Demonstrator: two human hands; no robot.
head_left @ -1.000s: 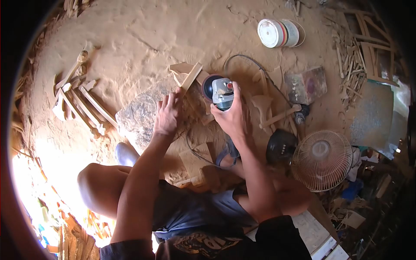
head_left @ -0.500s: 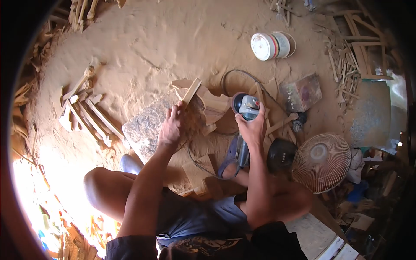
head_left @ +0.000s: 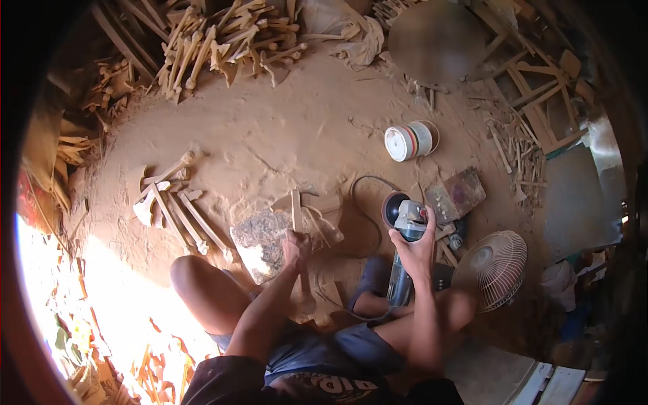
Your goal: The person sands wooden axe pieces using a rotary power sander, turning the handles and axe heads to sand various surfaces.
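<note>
My left hand [head_left: 295, 248] is closed around a long wooden piece [head_left: 296, 210], whose one end rises over a rough stone block [head_left: 260, 233] and whose thicker end shows below my fist. My right hand [head_left: 417, 255] grips an angle grinder [head_left: 410, 219] near its head, with the dark round disc [head_left: 392, 210] facing left, apart from the wood. The grinder's body slants down towards my shin, and its cord [head_left: 354, 192] loops over the sand. Flat wooden pieces [head_left: 327, 206] lie beside the block, partly in shadow.
Several carved wooden legs [head_left: 192, 223] lie on the sand at left. A white bucket [head_left: 405, 142] rests on its side beyond the grinder. A fan [head_left: 493, 266] stands near my right knee, a worn block [head_left: 455, 194] behind it. More wooden pieces [head_left: 216, 47] are heaped at the far edge.
The view has shifted to show more of the far ground. The wooden piece in my left hand now points more straight ahead. My right hand keeps its hold on the angle grinder.
</note>
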